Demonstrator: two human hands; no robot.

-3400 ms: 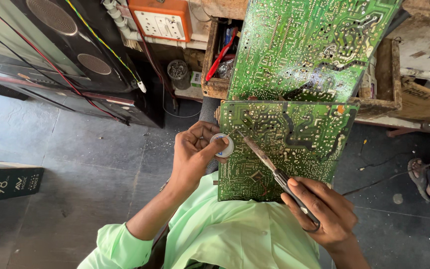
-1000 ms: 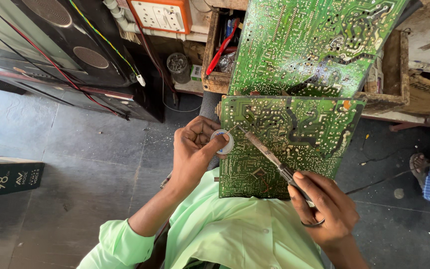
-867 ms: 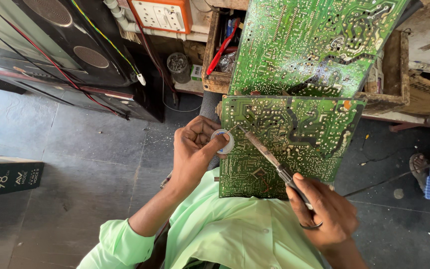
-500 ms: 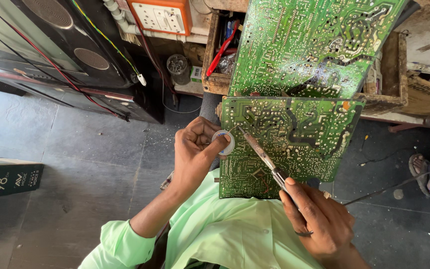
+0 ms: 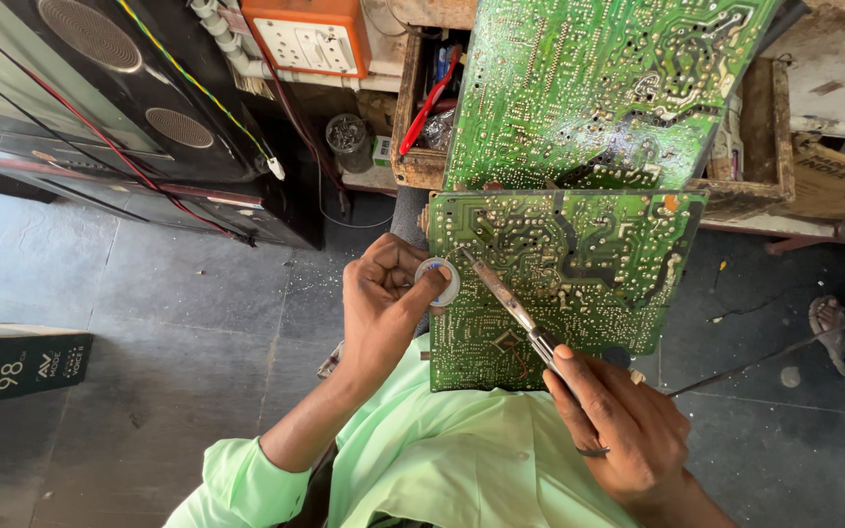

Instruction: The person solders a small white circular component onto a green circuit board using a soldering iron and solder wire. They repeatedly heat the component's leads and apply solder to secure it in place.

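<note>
The thin metal-tipped soldering iron [image 5: 515, 311], judged light and stiff, is clamped by its handle in the right hand [image 5: 628, 435], tip on the rigid green circuit board [image 5: 579, 269], while the left hand [image 5: 383, 303] pinches a small white solder spool [image 5: 440, 282] just beside it.

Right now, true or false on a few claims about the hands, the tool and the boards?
1. The right hand holds a soldering iron with its tip on the lower green circuit board. True.
2. The left hand is empty. False: it holds a small round white spool at the board's left edge.
3. A second, larger green circuit board stands above the lower one. True.
4. The socket box at the top is blue. False: it is orange with a white face.
5. The person wears a light green shirt. True.
</note>
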